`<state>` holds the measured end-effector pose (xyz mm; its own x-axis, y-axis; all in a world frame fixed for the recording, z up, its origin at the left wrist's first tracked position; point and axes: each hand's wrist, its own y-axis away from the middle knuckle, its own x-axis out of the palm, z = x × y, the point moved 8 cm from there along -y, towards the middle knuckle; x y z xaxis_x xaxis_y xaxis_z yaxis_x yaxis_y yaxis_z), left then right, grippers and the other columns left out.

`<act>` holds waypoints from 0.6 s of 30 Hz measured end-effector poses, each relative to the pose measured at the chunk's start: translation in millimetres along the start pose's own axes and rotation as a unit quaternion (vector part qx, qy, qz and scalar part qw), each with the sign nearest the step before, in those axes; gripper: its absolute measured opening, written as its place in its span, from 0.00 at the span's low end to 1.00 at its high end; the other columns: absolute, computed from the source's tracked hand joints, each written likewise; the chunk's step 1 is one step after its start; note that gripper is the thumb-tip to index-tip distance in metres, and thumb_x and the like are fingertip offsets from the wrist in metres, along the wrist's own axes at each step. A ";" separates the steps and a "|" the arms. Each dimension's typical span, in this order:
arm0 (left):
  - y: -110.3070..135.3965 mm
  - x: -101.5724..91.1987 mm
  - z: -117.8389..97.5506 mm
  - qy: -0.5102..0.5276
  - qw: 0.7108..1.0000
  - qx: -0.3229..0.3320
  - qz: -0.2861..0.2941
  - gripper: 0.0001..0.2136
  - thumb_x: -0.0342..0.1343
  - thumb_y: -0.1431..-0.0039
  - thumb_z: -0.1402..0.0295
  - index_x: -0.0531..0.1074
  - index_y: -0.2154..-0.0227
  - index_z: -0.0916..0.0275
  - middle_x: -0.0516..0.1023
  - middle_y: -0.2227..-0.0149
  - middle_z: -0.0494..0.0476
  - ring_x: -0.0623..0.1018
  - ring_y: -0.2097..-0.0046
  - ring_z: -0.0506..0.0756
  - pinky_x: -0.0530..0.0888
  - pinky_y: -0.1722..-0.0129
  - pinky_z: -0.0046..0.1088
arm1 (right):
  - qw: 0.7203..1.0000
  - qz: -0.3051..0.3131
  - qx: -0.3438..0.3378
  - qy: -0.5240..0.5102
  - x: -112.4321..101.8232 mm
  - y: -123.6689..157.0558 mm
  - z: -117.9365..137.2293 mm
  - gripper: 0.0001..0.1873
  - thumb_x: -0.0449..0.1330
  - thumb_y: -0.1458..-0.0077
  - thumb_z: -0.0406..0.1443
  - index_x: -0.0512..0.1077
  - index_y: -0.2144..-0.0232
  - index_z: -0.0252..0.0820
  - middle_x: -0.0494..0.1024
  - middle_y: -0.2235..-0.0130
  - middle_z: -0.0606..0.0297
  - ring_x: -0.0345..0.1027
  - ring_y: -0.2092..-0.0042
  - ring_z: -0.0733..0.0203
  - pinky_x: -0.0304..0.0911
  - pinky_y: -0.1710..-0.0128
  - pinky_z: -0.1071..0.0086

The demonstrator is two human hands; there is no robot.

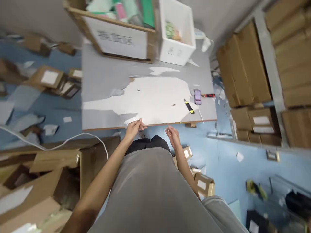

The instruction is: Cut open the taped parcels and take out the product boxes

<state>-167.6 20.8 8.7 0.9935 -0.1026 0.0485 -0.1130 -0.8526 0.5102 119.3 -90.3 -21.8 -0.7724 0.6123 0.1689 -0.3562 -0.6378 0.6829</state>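
Observation:
My left hand [134, 128] is at the front edge of the table [97, 77], its thumb and fingers closed together. Whatever may be between those fingertips is too small to make out. Off to the right, just in front of the same edge, my right hand [173, 136] has its fingers bent into a pinch. A thin pale sliver shows at its fingertips, too small to name. Beyond both hands a large white sheet [155, 97] with ragged edges covers the middle of the tabletop. A black and yellow utility knife [189, 106] lies on its right part.
A purple phone [197, 96] with a white cable and a red-black tool [208, 95] lie at the table's right. Behind stand a cardboard box [97, 48] of packets and a white bin [176, 51]. Cartons [243, 64] fill a right-hand rack; an open carton [92, 161] sits left.

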 end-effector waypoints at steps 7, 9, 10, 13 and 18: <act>58.4 -112.7 15.8 0.154 0.961 0.003 -0.228 0.27 0.58 0.28 0.41 0.85 0.57 0.63 0.89 0.64 0.65 0.92 0.53 0.68 0.87 0.43 0.49 | 0.955 0.223 0.025 0.196 163.3 -28.9 17.4 0.16 0.77 0.38 0.44 0.85 0.51 0.46 0.91 0.53 0.59 0.85 0.55 0.56 0.81 0.46 0.61; 89.6 -136.8 26.7 0.177 0.939 0.004 -0.296 0.27 0.58 0.28 0.43 0.86 0.51 0.64 0.91 0.60 0.67 0.92 0.51 0.68 0.87 0.40 0.50 | 0.927 0.275 0.053 0.248 205.1 -28.8 6.4 0.15 0.77 0.38 0.44 0.85 0.52 0.46 0.91 0.53 0.59 0.85 0.55 0.57 0.81 0.46 0.62; 107.1 -147.2 33.0 0.186 0.925 0.003 -0.331 0.26 0.58 0.28 0.45 0.85 0.48 0.64 0.92 0.57 0.67 0.91 0.49 0.68 0.86 0.38 0.51 | 0.913 0.297 0.068 0.271 224.3 -27.4 -0.9 0.15 0.78 0.38 0.43 0.85 0.53 0.45 0.91 0.53 0.60 0.84 0.55 0.57 0.81 0.47 0.63; 164.9 -169.6 54.2 0.216 0.870 -0.006 -0.443 0.26 0.61 0.30 0.47 0.84 0.44 0.64 0.92 0.53 0.68 0.91 0.45 0.68 0.84 0.34 0.54 | 0.863 0.366 0.103 0.332 276.4 -17.3 -25.1 0.14 0.78 0.38 0.42 0.85 0.53 0.45 0.91 0.54 0.60 0.84 0.56 0.58 0.80 0.49 0.65; 257.6 -175.7 85.6 0.267 0.746 -0.004 -0.610 0.23 0.67 0.34 0.50 0.83 0.46 0.63 0.91 0.51 0.66 0.91 0.47 0.64 0.85 0.35 0.51 | 0.773 0.477 0.120 0.400 339.4 14.5 -63.9 0.16 0.79 0.39 0.43 0.85 0.53 0.45 0.91 0.54 0.62 0.84 0.57 0.59 0.80 0.51 0.67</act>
<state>-372.2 -224.7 58.0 0.2189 0.9681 -0.1220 0.8775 -0.1406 0.4584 -181.7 78.4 0.0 -0.7363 -0.6293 0.2486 0.6093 -0.4569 0.6481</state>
